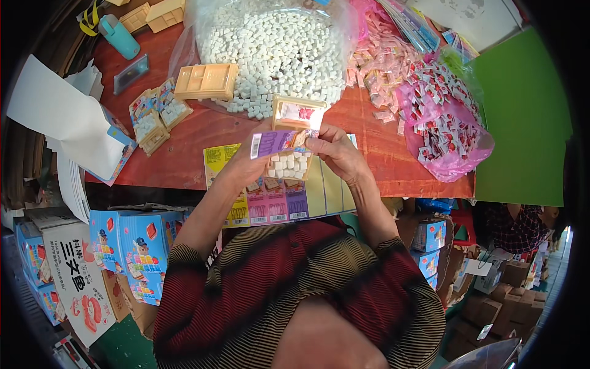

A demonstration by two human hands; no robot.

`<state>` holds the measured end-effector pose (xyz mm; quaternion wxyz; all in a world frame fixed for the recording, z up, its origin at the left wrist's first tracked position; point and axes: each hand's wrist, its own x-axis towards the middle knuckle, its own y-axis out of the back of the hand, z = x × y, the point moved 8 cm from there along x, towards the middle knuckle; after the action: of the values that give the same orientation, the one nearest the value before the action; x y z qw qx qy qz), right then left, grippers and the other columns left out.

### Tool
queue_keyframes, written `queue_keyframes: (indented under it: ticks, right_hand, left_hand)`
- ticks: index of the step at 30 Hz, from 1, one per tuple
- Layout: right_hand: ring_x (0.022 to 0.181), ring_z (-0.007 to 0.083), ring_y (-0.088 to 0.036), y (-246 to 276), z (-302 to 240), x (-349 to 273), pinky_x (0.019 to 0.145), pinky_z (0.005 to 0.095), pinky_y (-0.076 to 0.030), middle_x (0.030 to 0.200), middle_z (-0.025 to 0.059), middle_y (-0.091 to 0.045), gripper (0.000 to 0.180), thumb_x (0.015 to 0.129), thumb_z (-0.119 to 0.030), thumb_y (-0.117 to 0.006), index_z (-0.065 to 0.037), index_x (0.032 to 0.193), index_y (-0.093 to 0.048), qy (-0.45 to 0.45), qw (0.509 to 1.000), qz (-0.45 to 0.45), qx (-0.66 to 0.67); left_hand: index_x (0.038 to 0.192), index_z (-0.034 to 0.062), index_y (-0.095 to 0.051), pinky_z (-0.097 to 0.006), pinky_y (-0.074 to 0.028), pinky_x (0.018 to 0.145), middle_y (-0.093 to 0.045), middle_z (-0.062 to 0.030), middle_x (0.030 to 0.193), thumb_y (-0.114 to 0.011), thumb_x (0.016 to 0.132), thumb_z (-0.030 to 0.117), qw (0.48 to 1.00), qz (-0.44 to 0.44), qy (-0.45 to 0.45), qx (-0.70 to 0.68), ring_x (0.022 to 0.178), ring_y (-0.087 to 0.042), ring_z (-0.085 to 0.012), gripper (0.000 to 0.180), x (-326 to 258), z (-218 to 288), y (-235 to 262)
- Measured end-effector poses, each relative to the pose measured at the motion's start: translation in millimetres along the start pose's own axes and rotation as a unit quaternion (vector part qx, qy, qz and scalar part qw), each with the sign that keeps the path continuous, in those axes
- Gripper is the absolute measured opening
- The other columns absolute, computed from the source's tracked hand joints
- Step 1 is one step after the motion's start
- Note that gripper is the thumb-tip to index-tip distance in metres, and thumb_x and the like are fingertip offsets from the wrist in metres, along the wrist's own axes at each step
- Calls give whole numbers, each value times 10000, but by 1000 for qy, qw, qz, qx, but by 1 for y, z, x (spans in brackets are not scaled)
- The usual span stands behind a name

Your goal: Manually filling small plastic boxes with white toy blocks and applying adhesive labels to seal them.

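The tray [294, 138], tan plastic and filled with small white cubes, is held up over the near edge of the red worktop [196, 138], between both hands. The left hand [249, 161] grips its left side and pinches a purple card [276, 142] across its front. The right hand [338, 150] clasps the tray's right side, fingers closed on it. Behind it lies a clear bag of white cubes [276, 43], with an empty tray [206, 81] resting at the bag's left edge. Pink sachets [442, 123] are heaped to the right.
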<state>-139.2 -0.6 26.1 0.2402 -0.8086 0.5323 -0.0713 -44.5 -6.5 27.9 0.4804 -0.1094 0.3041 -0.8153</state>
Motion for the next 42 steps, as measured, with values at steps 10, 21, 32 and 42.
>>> queue_keyframes:
  ticks: [10, 21, 32, 42]
  right_hand:
    - [796, 130, -553, 10, 14, -1, 720, 253, -439, 908, 92, -567, 261, 763, -114, -528, 35, 976, -507, -31, 996, 40, 75]
    - [729, 124, -564, 33, 6, -8, 673, 248, -455, 844, 84, -583, 179, 767, -91, -505, 26, 897, -542, 27, 983, 179, 43]
    - [786, 104, -514, -7, -18, -28, 736, 248, -404, 874, 60, -571, 190, 727, -54, -569, -6, 911, -559, 168, 978, 95, -83]
    - [790, 243, -509, -54, -62, -35, 688, 305, -403, 841, 120, -527, 258, 677, -122, -559, 5, 900, -531, 322, 828, -21, -458]
  left_hand:
    - [1037, 6, -455, -261, -444, 734, -528, -69, 960, -487, 784, 137, 992, 2, 69, -107, 843, -531, -134, 286, -2, -18, 8]
    - [854, 33, -485, -362, -361, 740, -445, -130, 895, -552, 711, 125, 654, 351, -368, 560, 883, -433, -259, 183, -52, 76, 10]
    - [826, 9, -532, -344, -378, 746, -503, -114, 872, -610, 620, 64, 882, 101, -233, 397, 854, -464, -281, 227, -30, 49, -16]
    - [790, 36, -553, -359, -413, 748, -546, -95, 835, -510, 529, -62, 757, -18, -382, 530, 857, -509, -287, 282, -53, 66, -40]
